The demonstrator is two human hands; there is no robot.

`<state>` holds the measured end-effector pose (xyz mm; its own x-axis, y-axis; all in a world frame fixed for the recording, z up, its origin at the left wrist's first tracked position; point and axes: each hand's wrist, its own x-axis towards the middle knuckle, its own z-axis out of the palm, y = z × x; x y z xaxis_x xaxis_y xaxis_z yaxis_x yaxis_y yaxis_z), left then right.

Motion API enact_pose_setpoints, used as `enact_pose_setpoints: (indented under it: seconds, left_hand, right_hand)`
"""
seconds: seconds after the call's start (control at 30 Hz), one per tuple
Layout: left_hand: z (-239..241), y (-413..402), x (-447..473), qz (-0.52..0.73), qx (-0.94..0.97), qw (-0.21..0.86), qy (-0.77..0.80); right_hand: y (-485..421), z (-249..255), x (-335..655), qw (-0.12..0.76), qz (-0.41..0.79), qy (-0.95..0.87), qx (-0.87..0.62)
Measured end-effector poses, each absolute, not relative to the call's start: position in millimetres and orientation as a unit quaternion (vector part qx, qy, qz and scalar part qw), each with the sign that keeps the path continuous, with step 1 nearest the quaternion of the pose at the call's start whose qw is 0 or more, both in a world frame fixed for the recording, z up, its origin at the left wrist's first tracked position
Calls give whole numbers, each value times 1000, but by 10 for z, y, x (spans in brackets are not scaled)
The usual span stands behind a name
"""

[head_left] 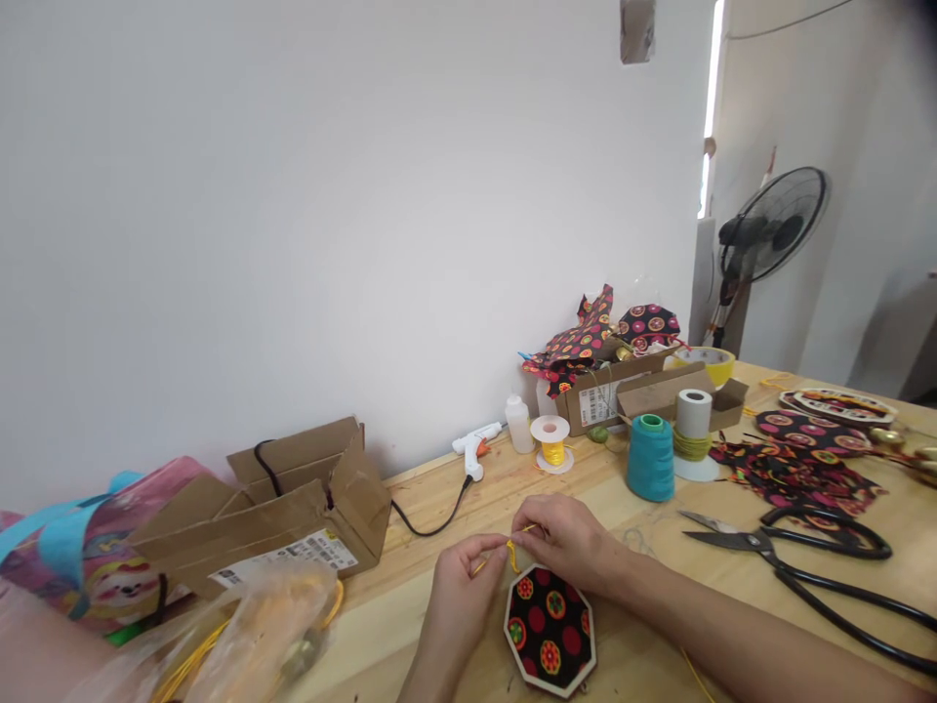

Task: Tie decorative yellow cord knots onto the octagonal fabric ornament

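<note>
Between my hands runs a thin yellow cord [513, 558], looped at the top edge of an octagonal piece [538, 625]. That piece has a pale rim and black fabric printed with red and orange flower rounds, and it lies on the table. My left hand [472, 576] pinches the cord with thumb and forefinger, just left of the loop. Closed on the same cord from the right, my right hand [560, 539] bends over the top of the piece. The fingertips partly hide how the cord is looped.
Black-handled scissors [761, 542] lie open at right, near a teal thread cone [651, 459] and fabric scraps [797, 469]. A white glue gun [474, 454], a yellow cord spool [552, 451] and a small bottle [519, 425] stand behind. Cardboard box [293, 517] and plastic bag [256, 635] sit left.
</note>
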<state>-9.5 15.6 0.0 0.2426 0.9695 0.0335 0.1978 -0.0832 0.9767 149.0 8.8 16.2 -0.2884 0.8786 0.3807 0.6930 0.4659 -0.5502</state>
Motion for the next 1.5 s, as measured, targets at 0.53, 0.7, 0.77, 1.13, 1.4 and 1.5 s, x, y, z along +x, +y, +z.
enact_pose_setpoints:
  seconds: [0.53,0.7,0.77,1.13,1.4,1.5]
  left_hand:
    - [38,169,-90,417,588,515,464]
    - [13,174,-92,414,579,518,475]
    - [1,179,-86,413,577,518,478]
    - [3,171,-83,413,571,518,484]
    - [-33,180,-93,418,560,518,494]
    - [-16,177,-98,425,562,509,495]
  right_hand:
    - [84,161,1486,342,178,-788,-480]
    - [82,139,1472,334,173,-794,-478]
    - [79,144,1467,335,166,-793,-480]
    - [96,136,1451,335,158,-789,-490]
    - [98,123,1463,347,175,-786,-481]
    - [95,119,1457,349,181,-785,-478]
